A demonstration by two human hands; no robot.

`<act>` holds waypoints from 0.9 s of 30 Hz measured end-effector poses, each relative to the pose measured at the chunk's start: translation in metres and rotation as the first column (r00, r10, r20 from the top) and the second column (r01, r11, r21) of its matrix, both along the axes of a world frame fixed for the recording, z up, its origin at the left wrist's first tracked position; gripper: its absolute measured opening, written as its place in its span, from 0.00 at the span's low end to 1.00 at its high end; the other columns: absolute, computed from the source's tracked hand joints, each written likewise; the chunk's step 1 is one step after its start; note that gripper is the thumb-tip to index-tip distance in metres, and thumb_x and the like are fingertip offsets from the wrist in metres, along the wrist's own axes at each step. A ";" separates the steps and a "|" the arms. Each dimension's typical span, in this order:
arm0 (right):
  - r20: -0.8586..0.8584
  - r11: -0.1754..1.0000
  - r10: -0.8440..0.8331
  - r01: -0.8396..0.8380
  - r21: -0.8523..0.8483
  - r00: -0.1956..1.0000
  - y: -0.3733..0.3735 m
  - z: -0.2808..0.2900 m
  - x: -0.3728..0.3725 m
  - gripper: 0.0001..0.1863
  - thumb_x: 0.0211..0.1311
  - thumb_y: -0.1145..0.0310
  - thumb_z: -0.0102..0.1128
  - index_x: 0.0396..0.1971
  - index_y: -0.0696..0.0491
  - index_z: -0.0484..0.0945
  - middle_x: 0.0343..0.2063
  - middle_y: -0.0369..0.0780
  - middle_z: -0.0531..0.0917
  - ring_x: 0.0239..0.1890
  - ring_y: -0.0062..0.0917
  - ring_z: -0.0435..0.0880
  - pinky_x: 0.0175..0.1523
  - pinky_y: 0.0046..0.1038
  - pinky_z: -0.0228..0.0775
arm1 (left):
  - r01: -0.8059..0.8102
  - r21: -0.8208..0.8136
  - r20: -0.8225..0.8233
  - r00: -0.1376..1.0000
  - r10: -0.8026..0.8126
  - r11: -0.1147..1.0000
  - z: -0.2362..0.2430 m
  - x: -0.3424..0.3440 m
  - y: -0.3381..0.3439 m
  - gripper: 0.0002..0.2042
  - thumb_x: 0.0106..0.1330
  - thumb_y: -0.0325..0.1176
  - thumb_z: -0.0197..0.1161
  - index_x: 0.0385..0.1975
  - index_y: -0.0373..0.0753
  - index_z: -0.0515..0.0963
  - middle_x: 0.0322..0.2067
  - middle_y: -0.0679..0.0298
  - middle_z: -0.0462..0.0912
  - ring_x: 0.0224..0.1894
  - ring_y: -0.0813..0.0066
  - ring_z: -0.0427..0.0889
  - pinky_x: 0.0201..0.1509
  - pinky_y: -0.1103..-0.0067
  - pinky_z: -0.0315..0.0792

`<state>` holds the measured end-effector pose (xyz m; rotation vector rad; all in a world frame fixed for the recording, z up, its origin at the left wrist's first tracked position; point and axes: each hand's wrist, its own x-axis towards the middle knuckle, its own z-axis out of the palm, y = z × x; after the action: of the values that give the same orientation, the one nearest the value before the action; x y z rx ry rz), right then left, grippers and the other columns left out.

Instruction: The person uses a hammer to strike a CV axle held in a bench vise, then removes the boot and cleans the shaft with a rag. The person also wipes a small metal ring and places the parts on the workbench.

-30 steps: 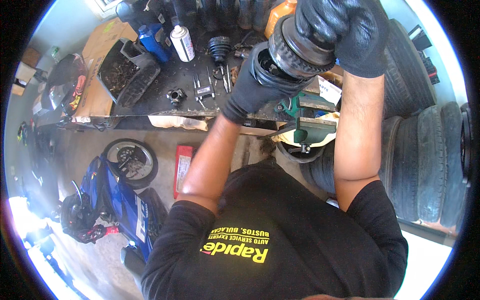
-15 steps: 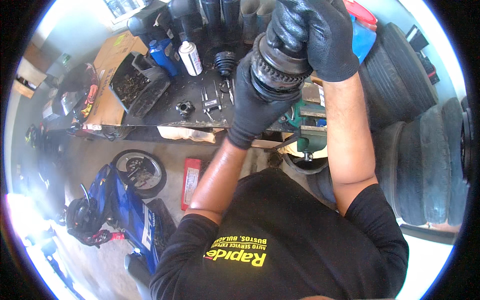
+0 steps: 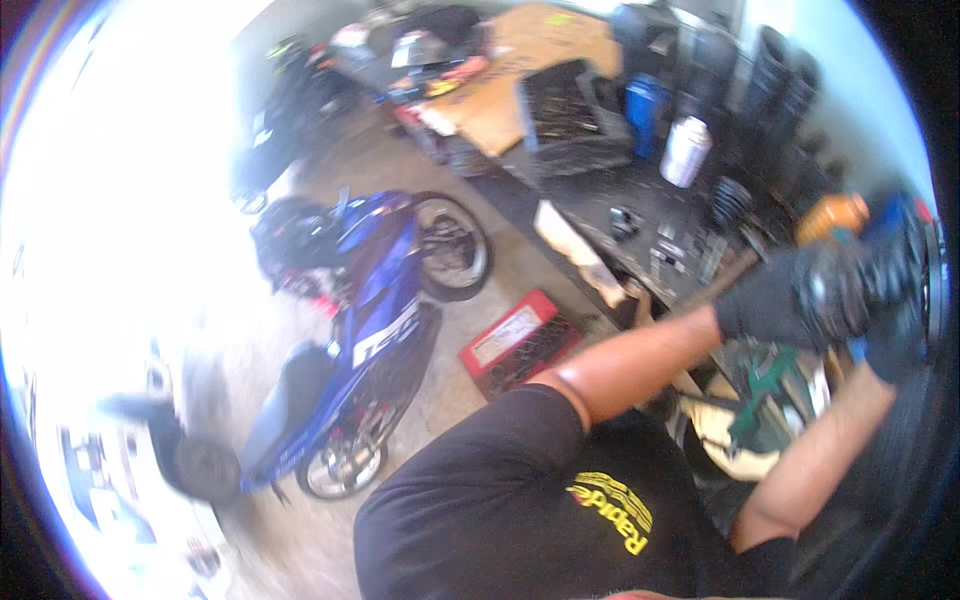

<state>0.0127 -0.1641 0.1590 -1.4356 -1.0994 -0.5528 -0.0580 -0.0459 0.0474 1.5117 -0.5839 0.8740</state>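
while a blue motorcycle with a black seat stands at left, the black-gloved left hand cups the left end of a dark round part, fingers curled around it. its long axis seems to run left to right, between both hands; the black-gloved right hand, equally close, appears to grasp its right end, fingertips blurred.

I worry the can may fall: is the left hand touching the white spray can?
Apart. The head view shows dark bench between left hand and white spray can.
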 end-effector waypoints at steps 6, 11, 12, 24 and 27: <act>-0.074 0.999 0.033 -0.032 0.004 0.997 0.006 -0.018 0.009 0.16 0.74 0.75 0.50 0.54 0.67 0.80 0.39 0.44 0.82 0.39 0.27 0.83 0.45 0.28 0.77 | 0.397 -0.210 -0.233 0.867 -0.440 0.893 -0.017 0.015 0.000 0.39 0.38 0.40 0.88 0.54 0.40 0.77 0.49 0.60 0.85 0.50 0.71 0.82 0.57 0.70 0.77; -0.105 0.999 0.037 -0.038 -0.010 0.994 0.001 -0.025 0.018 0.16 0.74 0.74 0.50 0.54 0.67 0.80 0.36 0.42 0.80 0.36 0.26 0.81 0.42 0.27 0.76 | 0.187 -0.363 -0.137 0.958 -0.251 0.913 -0.041 0.004 -0.028 0.38 0.40 0.38 0.87 0.55 0.38 0.75 0.47 0.60 0.83 0.50 0.70 0.81 0.59 0.69 0.76; -0.106 0.999 0.036 -0.038 -0.008 0.994 0.000 -0.027 0.019 0.17 0.75 0.73 0.50 0.54 0.67 0.80 0.35 0.42 0.80 0.35 0.25 0.80 0.41 0.27 0.76 | 0.106 -0.289 -0.129 0.980 -0.149 0.952 -0.043 0.003 -0.031 0.36 0.43 0.34 0.86 0.55 0.38 0.74 0.47 0.60 0.82 0.51 0.71 0.80 0.59 0.69 0.75; -0.160 0.991 0.109 -0.094 0.100 0.981 -0.064 0.000 0.016 0.18 0.76 0.69 0.49 0.54 0.66 0.79 0.28 0.38 0.76 0.27 0.22 0.75 0.34 0.26 0.72 | -0.204 -0.102 -0.136 0.973 0.189 0.974 -0.058 0.005 -0.063 0.31 0.53 0.36 0.81 0.58 0.37 0.77 0.53 0.58 0.81 0.56 0.61 0.80 0.64 0.68 0.73; -0.193 0.960 0.239 -0.200 0.198 0.952 -0.069 0.004 0.017 0.19 0.76 0.68 0.49 0.54 0.66 0.79 0.26 0.37 0.75 0.26 0.21 0.74 0.32 0.25 0.71 | -0.124 -0.124 -0.168 0.980 0.103 0.984 -0.053 0.009 -0.041 0.33 0.47 0.41 0.85 0.53 0.36 0.78 0.48 0.55 0.83 0.51 0.57 0.83 0.60 0.66 0.74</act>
<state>0.0298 -0.2329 0.1626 -1.1704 -0.9955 -0.3177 -0.0492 -0.0867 -0.0054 1.4873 -0.3164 0.8516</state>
